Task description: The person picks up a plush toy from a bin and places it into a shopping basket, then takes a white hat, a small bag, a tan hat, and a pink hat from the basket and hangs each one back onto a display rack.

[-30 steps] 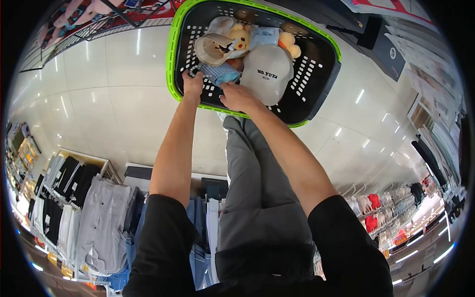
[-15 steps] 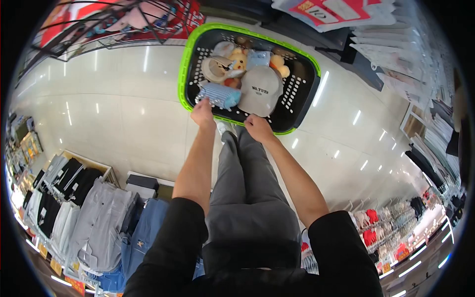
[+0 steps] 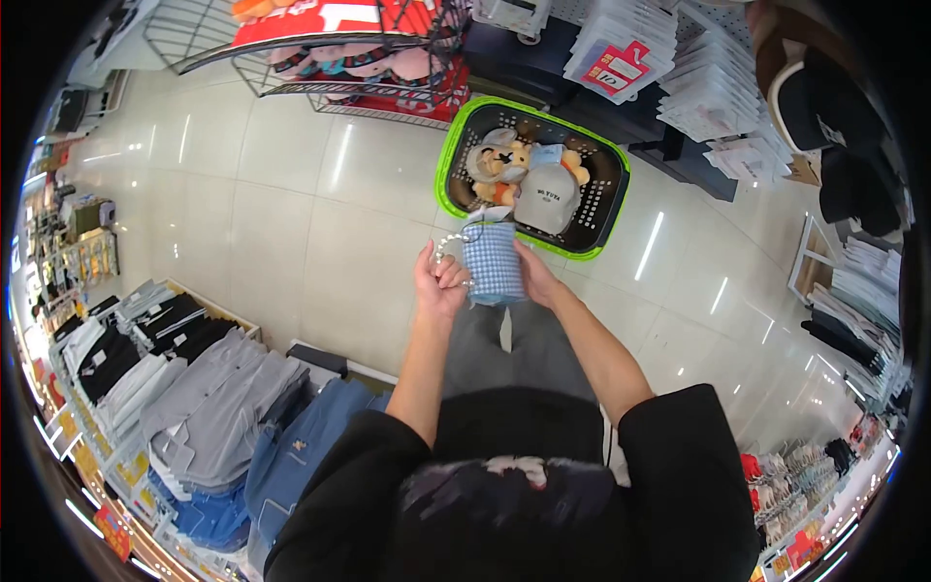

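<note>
A blue checked pouch (image 3: 492,260) with a beaded handle (image 3: 448,246) is held up between my hands, in front of the basket. My left hand (image 3: 441,279) is closed at the pouch's left side, on the beads. Against the right side of the pouch, my right hand (image 3: 536,274) grips its edge, with the fingers partly hidden. Beyond them a black basket with a green rim (image 3: 448,165) stands on the floor. Inside it lie a grey cap (image 3: 548,202), a plush toy (image 3: 504,158), a beige round item (image 3: 478,165) and a small light-blue packet (image 3: 546,155).
A wire rack (image 3: 388,44) with plush items is at the top. Hanging packets (image 3: 621,58) and dark caps (image 3: 839,107) are at upper right. Folded shirts (image 3: 213,407) and jeans (image 3: 305,436) lie at lower left. Tiled floor (image 3: 262,252) surrounds the basket.
The checked pouch has come out of the basket and is now raised between both hands. My right hand has moved from the basket rim to the pouch. The view has shifted, with the basket appearing farther away.
</note>
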The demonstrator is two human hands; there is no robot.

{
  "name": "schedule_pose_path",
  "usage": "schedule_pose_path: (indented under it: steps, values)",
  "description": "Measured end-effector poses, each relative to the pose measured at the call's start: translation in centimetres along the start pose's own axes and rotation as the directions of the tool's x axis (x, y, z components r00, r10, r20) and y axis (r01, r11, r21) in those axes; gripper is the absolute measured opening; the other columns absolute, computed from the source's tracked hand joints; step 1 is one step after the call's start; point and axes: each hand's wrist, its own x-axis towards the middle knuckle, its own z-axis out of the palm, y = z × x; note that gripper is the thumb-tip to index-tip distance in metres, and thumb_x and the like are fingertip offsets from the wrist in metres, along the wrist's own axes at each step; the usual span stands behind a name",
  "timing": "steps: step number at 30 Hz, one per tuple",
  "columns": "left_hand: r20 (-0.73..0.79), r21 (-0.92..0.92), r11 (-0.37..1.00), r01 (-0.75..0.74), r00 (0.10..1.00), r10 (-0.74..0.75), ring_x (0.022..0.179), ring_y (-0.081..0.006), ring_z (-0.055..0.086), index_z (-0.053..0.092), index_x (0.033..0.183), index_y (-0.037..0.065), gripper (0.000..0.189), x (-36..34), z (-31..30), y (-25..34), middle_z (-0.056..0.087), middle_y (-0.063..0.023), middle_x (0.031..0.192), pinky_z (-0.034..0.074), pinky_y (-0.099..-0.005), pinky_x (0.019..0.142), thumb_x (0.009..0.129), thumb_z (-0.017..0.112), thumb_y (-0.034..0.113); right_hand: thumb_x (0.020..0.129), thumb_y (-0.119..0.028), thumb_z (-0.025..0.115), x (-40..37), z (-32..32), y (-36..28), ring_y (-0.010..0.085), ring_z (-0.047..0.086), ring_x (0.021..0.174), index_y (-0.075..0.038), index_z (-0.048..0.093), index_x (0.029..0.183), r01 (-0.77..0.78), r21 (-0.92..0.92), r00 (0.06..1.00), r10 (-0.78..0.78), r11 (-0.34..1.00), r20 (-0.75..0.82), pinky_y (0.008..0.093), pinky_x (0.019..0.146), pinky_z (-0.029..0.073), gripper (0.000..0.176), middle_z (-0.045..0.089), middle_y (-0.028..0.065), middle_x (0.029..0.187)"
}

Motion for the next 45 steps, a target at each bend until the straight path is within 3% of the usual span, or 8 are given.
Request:
schedule_pose_path:
  steps: [6,11,18,23,28,34,36,45]
  values:
    - [0.208,0.007,0.977,0.213,0.955,-0.21,0.038,-0.0066,0.033,0.037,0.053,0.015,0.049,-9.1,0.1,1.2,0.037,0.0044,0.048,0.028,-0.0227,0.04,0.095,0.049,0.038,0.092,-0.039,0.055,-9.5,4.9,2.0,0.0209,0.061,0.105,-0.005,0.055,0.123,-0.042,0.232,0.986,0.002,0.972,0.17,0.0379,0.095,0.047,0.046,0.063,0.0087,0.117]
    - [-0.053,0.653,0.736,-0.176,0.96,0.276,0.084,-0.0173,0.059,0.052,0.081,0.009,0.032,-12.3,0.6,1.6,0.056,-0.007,0.085,0.045,-0.0296,0.071,0.095,0.051,0.038,0.087,-0.035,0.06,-13.0,6.2,3.3,0.0212,0.062,0.103,-0.005,0.055,0.12,0.142,0.114,0.984,-0.153,0.983,0.092,0.0366,0.093,0.048,0.044,0.064,0.0078,0.114]
    - [0.212,0.88,0.28,-0.384,0.844,0.493,0.099,-0.0192,0.059,0.054,0.112,0.002,0.037,-18.3,6.1,1.3,0.059,-0.0099,0.109,0.047,-0.0329,0.082,0.095,0.052,0.035,0.083,-0.036,0.065,-18.1,10.5,0.1,0.0221,0.063,0.099,-0.003,0.056,0.117,0.406,0.178,0.912,-0.411,0.896,-0.012,0.0353,0.088,0.05,0.047,0.064,0.0105,0.11]
    - [0.402,0.88,0.167,-0.444,0.885,0.236,0.115,-0.0231,0.051,0.04,0.136,0.006,0.055,-20.8,9.9,-1.1,0.05,-0.0156,0.128,0.043,-0.0378,0.096,0.091,0.06,0.029,0.071,-0.031,0.079,-20.6,16.7,-0.8,0.0256,0.061,0.096,0.002,0.054,0.114,0.689,-0.658,0.356,-0.933,0.304,-0.058,0.0354,0.084,0.048,0.059,0.061,0.0136,0.106]
    - [0.544,0.74,0.312,-0.596,0.803,0.244,0.123,-0.0276,0.046,0.028,0.144,0.008,0.077,-20.4,9.3,-1.6,0.042,-0.0155,0.135,0.041,-0.0387,0.1,0.082,0.071,0.021,0.068,-0.034,0.079,-22.6,21.8,0.3,0.032,0.057,0.101,0.003,0.048,0.12,0.397,-0.84,0.179,-0.866,-0.37,0.466,0.0405,0.087,0.046,0.07,0.056,0.0197,0.111]
    - [0.479,0.464,0.736,-0.493,0.838,0.26,0.124,-0.0276,0.047,0.034,0.139,0.003,0.073,-20.9,7.7,3.4,0.048,-0.0131,0.134,0.037,-0.0431,0.106,0.088,0.058,0.048,0.077,-0.019,0.072,-25.5,24.4,-1.1,0.0318,0.058,0.101,-0.001,0.05,0.123,0.755,-0.651,0.456,-0.775,0.077,0.438,0.038,0.09,0.044,0.054,0.062,0.0175,0.105]
    - [0.478,0.463,0.736,-0.493,0.839,0.261,0.125,-0.028,0.047,0.034,0.14,0.004,0.077,-21.5,8.2,3.3,0.046,-0.0133,0.138,0.038,-0.0433,0.106,0.087,0.055,0.056,0.078,-0.021,0.072,-25.3,24.6,-1.6,0.03,0.058,0.105,0.0,0.052,0.121,0.54,-0.772,0.301,-0.779,-0.335,0.55,0.0365,0.092,0.044,0.051,0.061,0.0188,0.11]
    - [0.564,0.363,0.706,-0.609,0.746,0.354,0.114,-0.0265,0.055,0.037,0.134,-0.001,0.074,-22.2,9.2,2.3,0.053,-0.0153,0.126,0.046,-0.0394,0.097,0.083,0.067,0.043,0.08,-0.031,0.069,-25.2,26.6,-1.8,0.0375,0.056,0.108,0.006,0.046,0.127,0.611,-0.723,0.363,-0.697,-0.323,0.618,0.041,0.092,0.045,0.064,0.056,0.0247,0.118]
